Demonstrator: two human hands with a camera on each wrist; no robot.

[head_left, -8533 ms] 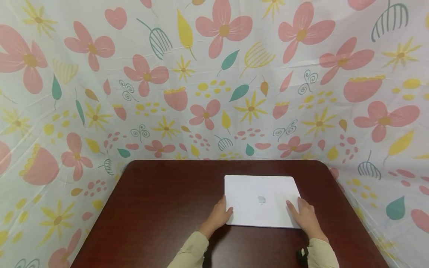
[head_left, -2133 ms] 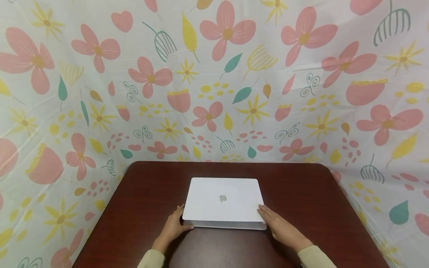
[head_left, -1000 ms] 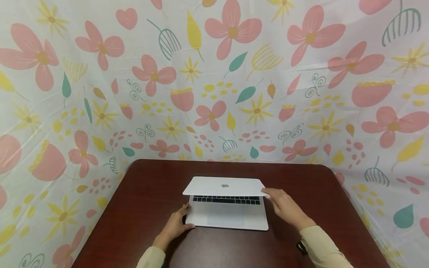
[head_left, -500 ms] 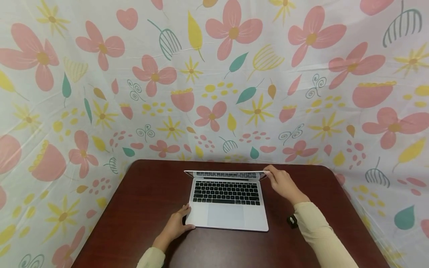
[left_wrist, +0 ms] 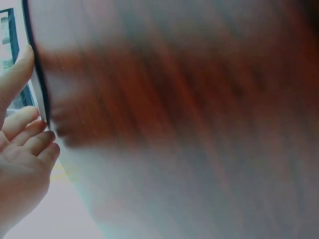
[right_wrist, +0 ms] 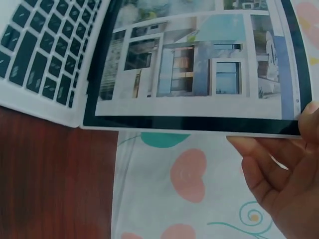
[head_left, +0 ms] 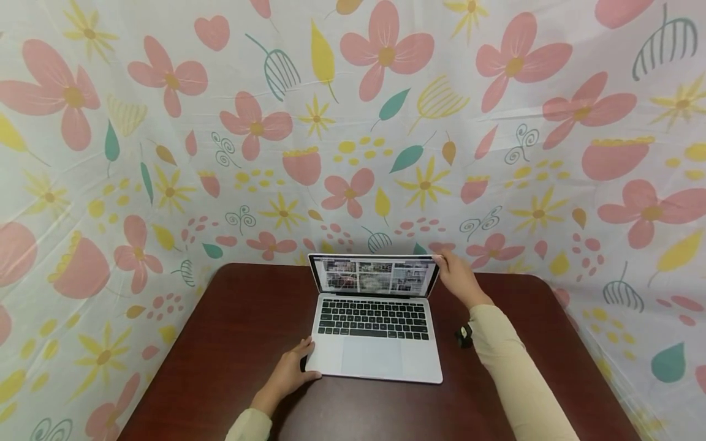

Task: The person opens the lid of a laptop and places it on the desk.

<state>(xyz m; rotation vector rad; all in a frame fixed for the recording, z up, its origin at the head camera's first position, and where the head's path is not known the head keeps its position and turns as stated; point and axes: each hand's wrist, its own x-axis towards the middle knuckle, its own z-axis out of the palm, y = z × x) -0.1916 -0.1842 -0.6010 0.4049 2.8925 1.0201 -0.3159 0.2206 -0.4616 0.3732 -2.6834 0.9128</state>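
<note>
A silver laptop [head_left: 372, 356] lies on the dark red-brown table with its lid raised. Its lit screen [head_left: 375, 277] shows a grid of pictures, and the black keyboard faces me. My right hand [head_left: 460, 278] pinches the lid's upper right corner, thumb on the screen side and fingers behind. In the right wrist view, that hand [right_wrist: 284, 167] holds the corner beside the bright screen [right_wrist: 194, 64]. At the base's front left corner, my left hand [head_left: 287, 372] grips the edge, thumb at the front and fingers along the side. The left wrist view shows this hand [left_wrist: 25, 154] against the laptop's edge.
The table [head_left: 231, 318] has rounded far corners and extends on both sides of the laptop. A white curtain [head_left: 353, 122] printed with pink, yellow and green flowers and leaves hangs close behind and at both sides. A dark band [head_left: 464, 335] sits at the right wrist.
The closed laptop moved from the right to the middle of the table. Then my right hand raised the lid from shut to upright, uncovering keyboard and screen. My left hand stayed at the front left corner.
</note>
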